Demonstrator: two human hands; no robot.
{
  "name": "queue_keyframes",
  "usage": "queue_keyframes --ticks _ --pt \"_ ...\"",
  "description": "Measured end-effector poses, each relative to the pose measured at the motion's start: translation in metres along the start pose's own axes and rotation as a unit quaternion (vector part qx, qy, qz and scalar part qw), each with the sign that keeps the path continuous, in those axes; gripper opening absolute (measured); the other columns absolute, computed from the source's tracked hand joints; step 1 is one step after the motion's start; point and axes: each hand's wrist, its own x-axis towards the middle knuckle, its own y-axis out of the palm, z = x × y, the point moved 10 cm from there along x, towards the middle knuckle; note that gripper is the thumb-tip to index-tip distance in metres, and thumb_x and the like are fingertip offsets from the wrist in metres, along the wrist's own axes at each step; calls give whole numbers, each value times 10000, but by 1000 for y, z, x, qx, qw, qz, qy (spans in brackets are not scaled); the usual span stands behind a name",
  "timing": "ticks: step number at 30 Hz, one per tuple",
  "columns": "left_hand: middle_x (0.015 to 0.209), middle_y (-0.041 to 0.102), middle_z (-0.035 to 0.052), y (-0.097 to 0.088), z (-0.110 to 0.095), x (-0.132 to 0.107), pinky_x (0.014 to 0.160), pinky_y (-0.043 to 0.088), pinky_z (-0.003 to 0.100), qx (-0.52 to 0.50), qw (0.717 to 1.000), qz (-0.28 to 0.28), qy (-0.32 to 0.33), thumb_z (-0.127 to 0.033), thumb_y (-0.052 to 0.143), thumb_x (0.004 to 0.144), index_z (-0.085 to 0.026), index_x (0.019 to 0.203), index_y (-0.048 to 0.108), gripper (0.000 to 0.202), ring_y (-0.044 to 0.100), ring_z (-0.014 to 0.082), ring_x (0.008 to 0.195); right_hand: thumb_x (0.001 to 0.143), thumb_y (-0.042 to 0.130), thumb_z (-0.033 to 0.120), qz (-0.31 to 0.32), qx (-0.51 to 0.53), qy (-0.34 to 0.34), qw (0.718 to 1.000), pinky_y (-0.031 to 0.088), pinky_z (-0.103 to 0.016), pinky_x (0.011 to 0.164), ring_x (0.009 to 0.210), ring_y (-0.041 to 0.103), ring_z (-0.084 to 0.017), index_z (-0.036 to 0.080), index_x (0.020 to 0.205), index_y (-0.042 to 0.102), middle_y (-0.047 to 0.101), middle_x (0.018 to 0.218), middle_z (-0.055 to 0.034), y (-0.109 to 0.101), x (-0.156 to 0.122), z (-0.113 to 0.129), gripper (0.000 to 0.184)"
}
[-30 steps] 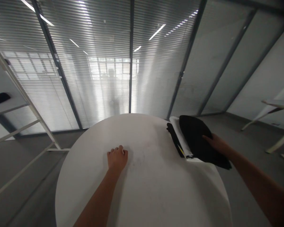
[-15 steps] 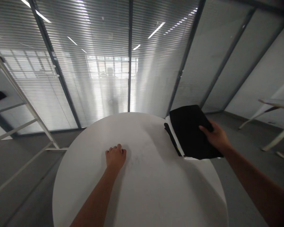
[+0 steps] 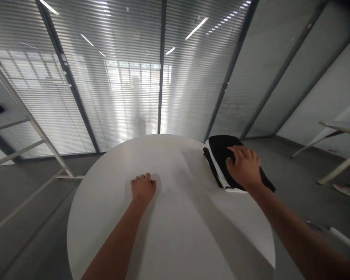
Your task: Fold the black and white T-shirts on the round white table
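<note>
A stack of folded garments, black on top (image 3: 219, 151) with a white layer below it, lies at the right edge of a round white table (image 3: 175, 225). My right hand (image 3: 245, 168) rests flat on top of the stack, fingers spread. My left hand (image 3: 143, 188) lies on the bare tabletop near the middle, its fingers curled under, holding nothing that I can see.
Glass walls with closed blinds (image 3: 160, 77) stand behind the table. A white slanted frame (image 3: 32, 128) stands at the left. Another table's edge and legs (image 3: 338, 136) show at the far right over grey floor.
My right hand let go of the stack's right side and moved onto its top, pressing it down at the table's edge. The left hand stayed put.
</note>
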Motion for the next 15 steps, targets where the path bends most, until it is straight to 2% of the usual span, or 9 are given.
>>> queue_keyframes --ticks 3,5,7,9,11,13,15 --pt "1187 612 139 -5 -5 -7 958 355 439 -10 1000 -2 25 -351 353 913 -216 1260 569 430 530 278 1114 908 410 294 53 79 -77 993 283 -475 1082 1333 366 -292 203 1298 539 542 1334 -115 15 -23 68 421" --pt "1321 546 133 -8 -12 -12 1014 328 445 -20 998 -15 59 -405 335 935 -239 1369 493 490 484 276 1203 939 378 365 117 108 -114 981 256 -473 1114 1388 304 -277 218 1403 448 490 1416 -94 41 -46 103 492" --pt "1485 409 108 -6 -18 -16 1086 253 486 -23 995 -20 94 -470 302 951 -289 1460 381 547 368 294 1339 951 353 466 184 109 -131 968 208 -497 1137 1437 217 -282 239 1481 343 363 1525 -71 75 -69 124 577" --pt "1575 270 69 5 -21 -17 1123 160 550 -17 993 5 114 -546 282 944 -338 1495 309 590 215 326 1432 943 336 550 246 94 -129 956 150 -538 1148 1452 172 -308 244 1501 312 270 1571 -69 108 -89 130 636" --pt "1596 218 53 21 -22 -17 1127 100 599 -7 991 50 124 -617 292 915 -355 1497 302 638 134 354 1456 931 321 608 303 81 -131 940 126 -570 1142 1450 175 -330 261 1499 321 248 1578 -73 134 -104 130 665" --pt "1596 211 53 31 -22 -16 1127 63 622 0 989 71 130 -658 301 892 -354 1495 311 675 118 367 1458 923 300 644 330 78 -137 931 117 -583 1137 1449 174 -336 275 1500 317 239 1580 -77 147 -111 129 685" --pt "1597 203 56 34 -22 -14 1127 51 632 0 988 71 134 -673 297 884 -354 1497 305 691 117 369 1458 921 275 663 334 80 -139 929 110 -584 1138 1453 161 -333 283 1508 297 221 1585 -78 150 -112 126 700"
